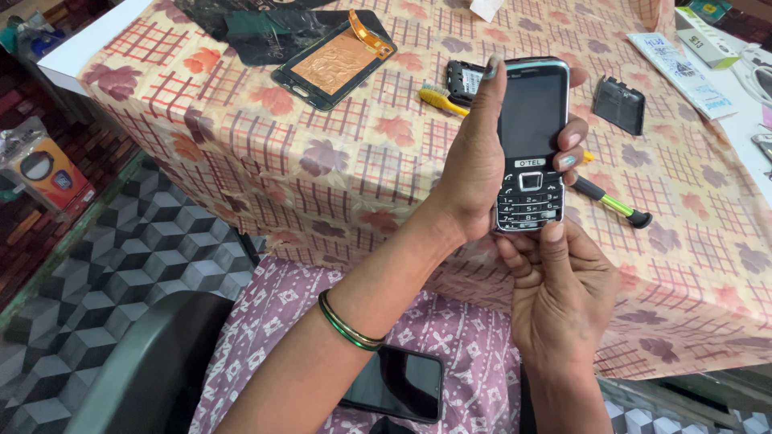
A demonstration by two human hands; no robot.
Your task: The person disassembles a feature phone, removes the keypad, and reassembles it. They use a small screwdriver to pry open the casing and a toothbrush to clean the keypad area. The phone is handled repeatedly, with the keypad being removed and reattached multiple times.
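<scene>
Phone (531,137): a black keypad handset with a dark screen, being held upright above the counter's (338,185) near edge.
Left hand (482,169): its grip is clamping the phone, thumb lying along the left side, fingertips curling around the right.
Right hand (559,297): its grip is closing on the phone's bottom end, thumb pressing the lowest keys.
Screwdriver (611,202): lying on the counter's floral cloth just behind the phone.
Toothbrush (441,98): lying beside a small black part.
Screen panel (334,60): lying further back.
Smartphone (398,384): resting on the lap.
</scene>
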